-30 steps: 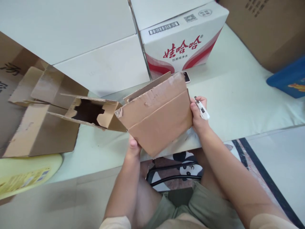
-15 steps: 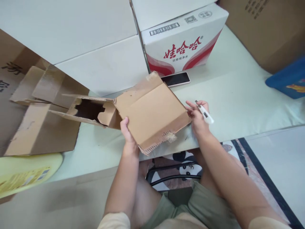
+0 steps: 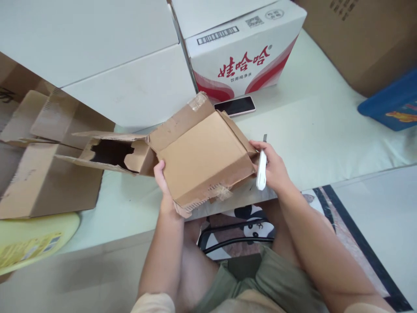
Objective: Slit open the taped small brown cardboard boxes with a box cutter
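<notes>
A flattish brown cardboard box (image 3: pixel 202 156) is tilted up in front of me, with torn tape on its flaps. My left hand (image 3: pixel 164 184) grips its left edge, thumb on the face and fingers hidden behind. At the right corner, my right hand (image 3: pixel 272 167) touches the side flap with its fingertips. That hand also holds a white utility knife (image 3: pixel 261 170) against the fingers, its metal blade extended and pointing away from me. Left of the held box lies an opened cardboard box (image 3: pixel 141 157) with its dark inside showing.
Behind the box lies a phone (image 3: pixel 236 105), in front of a white and red carton (image 3: pixel 244 65). White boxes (image 3: pixel 130 91) stand at the back left, and brown cartons (image 3: pixel 65 178) at the left. A yellow plastic item (image 3: pixel 65 230) and a blue container (image 3: pixel 387 106) sit at the sides.
My right hand has closed in on the box's right corner, and the knife has swung more upright. The box's right and far flaps stand further out from its face.
</notes>
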